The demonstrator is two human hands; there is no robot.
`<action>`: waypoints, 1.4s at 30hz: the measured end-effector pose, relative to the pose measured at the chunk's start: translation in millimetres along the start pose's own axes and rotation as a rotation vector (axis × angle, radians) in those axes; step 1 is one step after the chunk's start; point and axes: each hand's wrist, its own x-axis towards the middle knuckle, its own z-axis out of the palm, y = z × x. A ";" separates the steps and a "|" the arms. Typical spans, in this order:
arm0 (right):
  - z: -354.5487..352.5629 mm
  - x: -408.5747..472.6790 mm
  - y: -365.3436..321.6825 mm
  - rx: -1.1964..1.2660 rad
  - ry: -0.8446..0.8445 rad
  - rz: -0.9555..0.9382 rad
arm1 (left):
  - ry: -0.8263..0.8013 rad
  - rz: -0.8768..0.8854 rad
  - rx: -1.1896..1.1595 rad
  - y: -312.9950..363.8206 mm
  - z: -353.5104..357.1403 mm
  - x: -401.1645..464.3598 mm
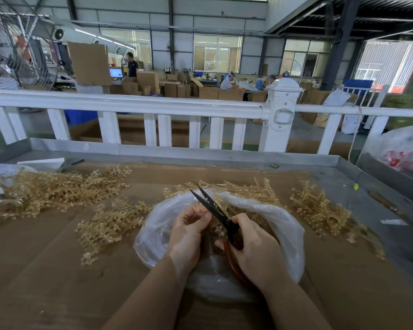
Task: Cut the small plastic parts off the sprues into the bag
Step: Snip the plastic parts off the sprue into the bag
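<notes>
Cardboard (57,270) covered the tabletop; near its front edge sat a clear bag (286,225), both hands over its mouth; the right hand (255,248) gripped scissors (215,208), blades parted; the left hand (188,232) pinched something too small to tell; tan sprues (57,189) lay heaped toward the back edge; beyond stood a white railing (153,106).

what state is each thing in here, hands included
scissors: blades open, over the bag
bag: mouth open, parts inside
left hand: fingers curled at the blades, contents unclear
right hand: grips the scissors
sprues: loose piles on the table
</notes>
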 end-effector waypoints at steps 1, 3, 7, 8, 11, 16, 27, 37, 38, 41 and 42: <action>0.4 0.0 0.3 0.005 -0.007 0.002 | 0.003 -0.004 0.008 0.0 0.0 -0.2; 1.2 0.2 0.7 0.004 -0.012 -0.004 | 0.012 -0.013 0.010 0.9 0.1 -1.2; 1.1 0.7 0.5 -0.005 -0.040 -0.004 | 0.042 -0.026 -0.010 1.7 2.5 -1.7; 1.1 0.8 0.6 -0.007 -0.039 -0.004 | 0.051 -0.029 -0.019 1.7 3.0 -1.6; 1.8 0.8 0.2 -0.034 -0.031 -0.012 | 0.069 -0.043 -0.055 1.4 2.2 -0.7; 2.4 1.6 0.2 -0.059 -0.006 -0.013 | 0.076 -0.039 -0.061 -0.1 2.2 0.7; 1.5 -1.3 1.1 0.015 0.034 0.020 | 0.102 -0.058 -0.110 3.2 6.3 -1.3; 5.8 -0.8 4.9 -0.045 0.182 0.036 | 0.120 -0.014 -0.161 41.6 27.1 15.4; 6.6 -1.0 5.5 -0.046 0.213 0.043 | 0.113 -0.008 -0.194 46.5 30.9 18.7; 7.7 -1.0 5.1 0.000 0.282 0.070 | 0.113 -0.024 -0.278 57.3 42.5 29.9; 7.7 -0.9 4.7 0.011 0.294 0.073 | 0.120 -0.034 -0.311 58.8 46.1 34.7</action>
